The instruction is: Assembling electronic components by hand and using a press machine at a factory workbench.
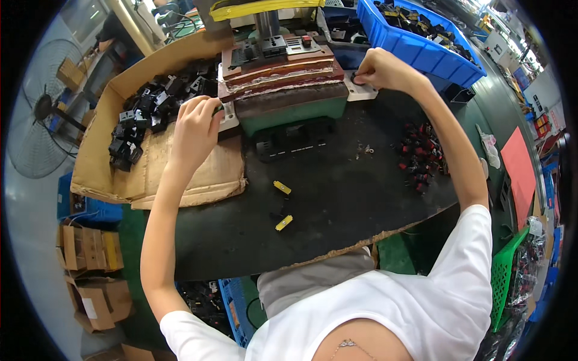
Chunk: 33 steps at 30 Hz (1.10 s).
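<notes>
My left hand [195, 127] is closed, its fingertips at a pale metal bracket [229, 118] on the left side of a press. Something small and dark shows by those fingertips, too hidden to name. On the press's right side, my right hand [388, 71] is curled over a matching pale bracket [362, 92], its thumb down on a dark round button. Whatever the right fingers enclose is hidden. Between the hands stands the layered press base [283, 81], with a metal fixture [274, 45] and a small red-and-black part [306, 41] on top. A black panel [295, 139] lies before it.
Black parts fill a cardboard box [96, 150] at left. Two yellow pieces [283, 222] lie on the dark table [337, 210]. Red-and-black parts [421, 153] are piled at right, with small metal bits [366, 149] nearby. A blue crate [415, 48] of parts stands behind.
</notes>
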### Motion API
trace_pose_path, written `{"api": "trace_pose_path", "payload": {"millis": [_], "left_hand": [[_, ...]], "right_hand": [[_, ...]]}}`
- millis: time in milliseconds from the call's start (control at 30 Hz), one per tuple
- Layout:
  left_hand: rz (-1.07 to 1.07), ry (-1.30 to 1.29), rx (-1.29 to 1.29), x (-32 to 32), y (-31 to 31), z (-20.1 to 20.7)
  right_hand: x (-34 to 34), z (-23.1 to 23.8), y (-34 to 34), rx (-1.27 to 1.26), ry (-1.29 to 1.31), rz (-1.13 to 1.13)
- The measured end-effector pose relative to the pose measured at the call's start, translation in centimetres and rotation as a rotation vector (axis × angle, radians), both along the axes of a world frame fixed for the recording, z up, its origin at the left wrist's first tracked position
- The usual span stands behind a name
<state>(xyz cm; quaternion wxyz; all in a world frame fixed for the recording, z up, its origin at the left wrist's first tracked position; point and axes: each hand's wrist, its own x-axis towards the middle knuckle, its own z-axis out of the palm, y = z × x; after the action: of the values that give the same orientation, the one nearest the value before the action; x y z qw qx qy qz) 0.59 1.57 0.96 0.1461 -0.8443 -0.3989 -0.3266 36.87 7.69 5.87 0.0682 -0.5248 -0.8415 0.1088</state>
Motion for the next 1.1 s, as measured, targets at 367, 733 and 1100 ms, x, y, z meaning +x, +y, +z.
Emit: {"api": "trace_pose_path", "payload": {"millis": [367, 733, 1100], "left_hand": [[0.046, -0.020, -0.061, 0.0, 0.2, 0.0], [0.091, -0.017, -0.130, 0.4, -0.4, 0.1], [0.075, -0.109, -0.198, -1.1, -0.6, 0.3]], "right_hand": [[-0.2, 1.0, -0.6, -0.051, -0.111, 0.031], [0.1, 0.4, -0.6, -0.129, 0.013, -0.069], [0.0, 0.2, -0.9, -0.100, 0.038, -0.098]]}}
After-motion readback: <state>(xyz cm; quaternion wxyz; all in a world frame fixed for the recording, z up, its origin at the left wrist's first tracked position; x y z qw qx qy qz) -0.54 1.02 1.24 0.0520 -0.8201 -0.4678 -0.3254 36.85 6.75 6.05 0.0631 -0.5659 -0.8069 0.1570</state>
